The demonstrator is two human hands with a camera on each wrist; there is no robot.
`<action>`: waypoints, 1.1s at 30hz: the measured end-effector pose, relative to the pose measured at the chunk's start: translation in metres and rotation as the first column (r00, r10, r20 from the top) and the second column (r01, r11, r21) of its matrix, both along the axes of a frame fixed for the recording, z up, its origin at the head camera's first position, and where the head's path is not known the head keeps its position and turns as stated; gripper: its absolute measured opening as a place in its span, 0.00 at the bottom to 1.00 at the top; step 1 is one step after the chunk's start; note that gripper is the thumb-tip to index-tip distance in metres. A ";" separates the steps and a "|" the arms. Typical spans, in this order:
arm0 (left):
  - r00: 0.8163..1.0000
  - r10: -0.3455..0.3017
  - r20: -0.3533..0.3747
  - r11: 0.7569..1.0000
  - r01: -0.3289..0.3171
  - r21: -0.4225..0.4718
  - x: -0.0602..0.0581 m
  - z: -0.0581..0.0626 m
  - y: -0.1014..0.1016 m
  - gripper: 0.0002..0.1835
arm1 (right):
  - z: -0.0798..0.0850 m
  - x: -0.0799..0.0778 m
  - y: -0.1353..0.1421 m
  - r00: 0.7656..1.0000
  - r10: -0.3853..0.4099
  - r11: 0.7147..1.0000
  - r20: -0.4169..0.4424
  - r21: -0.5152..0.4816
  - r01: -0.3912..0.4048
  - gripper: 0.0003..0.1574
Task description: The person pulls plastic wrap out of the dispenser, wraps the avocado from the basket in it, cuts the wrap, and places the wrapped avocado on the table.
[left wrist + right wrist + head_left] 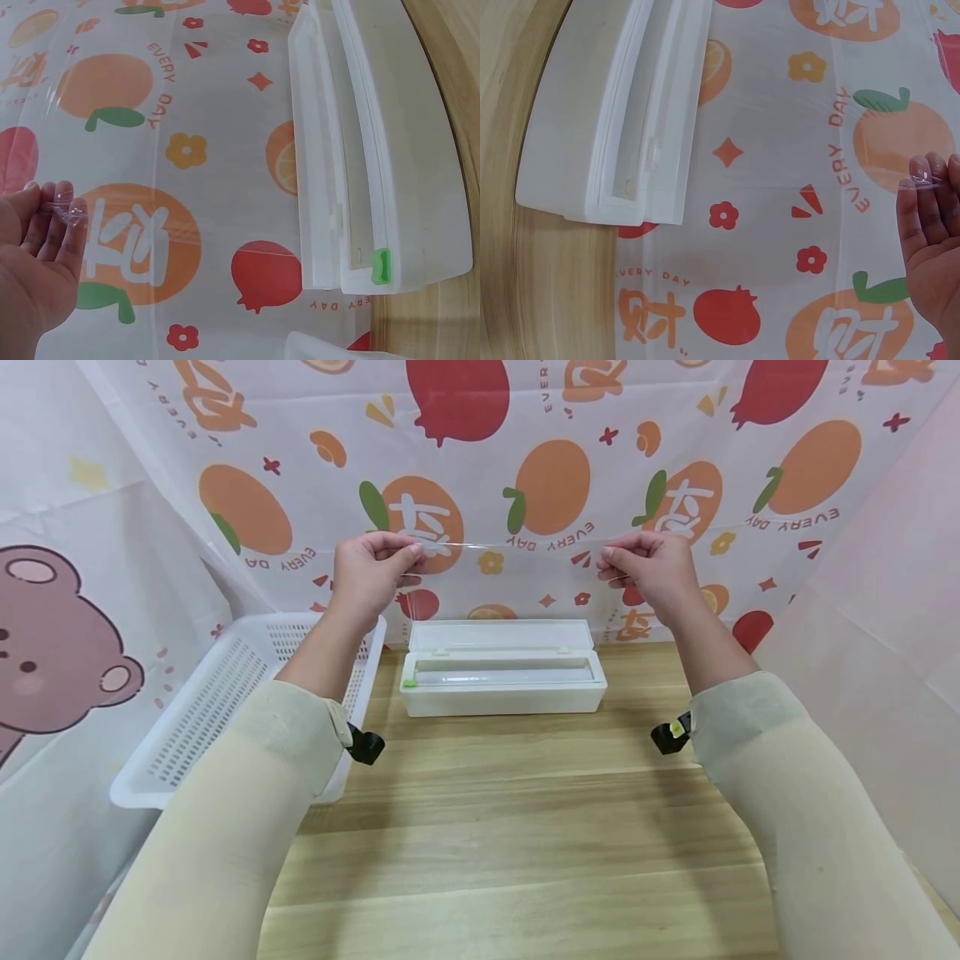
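A clear sheet of cling film (487, 546) stretches between the two hands, rising above a white dispenser box (502, 700). At the sheet's upper left corner, my left hand (367, 570) pinches the film between thumb and fingers. The opposite corner is pinched by my right hand (656, 568) at about the same height. Bunched film (71, 214) shows at the left fingertips in the left wrist view. The box's lid (498, 634) stands raised at the back, and a film roll (502, 677) lies inside. A green slider (409, 682) sits at the box's left end.
To the left stands a white perforated plastic basket (142, 793). The box rests on a wooden tabletop (510, 843). Behind it hangs a fruit-print curtain (480, 468), and a bear-print sheet (60, 643) hangs on the left.
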State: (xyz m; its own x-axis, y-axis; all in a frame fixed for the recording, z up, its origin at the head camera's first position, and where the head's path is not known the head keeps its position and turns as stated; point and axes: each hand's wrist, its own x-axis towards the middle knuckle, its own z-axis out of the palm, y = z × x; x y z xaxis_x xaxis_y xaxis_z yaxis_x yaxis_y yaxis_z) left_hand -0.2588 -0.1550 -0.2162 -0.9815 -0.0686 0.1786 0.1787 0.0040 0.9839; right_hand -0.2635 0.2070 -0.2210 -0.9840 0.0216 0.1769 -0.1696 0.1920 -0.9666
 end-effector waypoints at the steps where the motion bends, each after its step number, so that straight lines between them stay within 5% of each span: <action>1: 1.000 -0.001 -0.001 1.000 0.001 0.001 0.000 0.000 0.000 0.09 | 0.000 0.000 0.000 1.000 -0.001 1.000 0.002 0.003 0.001 0.20; 33: 1.000 -0.007 -0.028 0.998 0.008 0.067 -0.007 0.029 -0.002 0.13 | 0.034 -0.001 -0.003 0.996 0.023 0.999 -0.081 -0.025 -0.026 0.17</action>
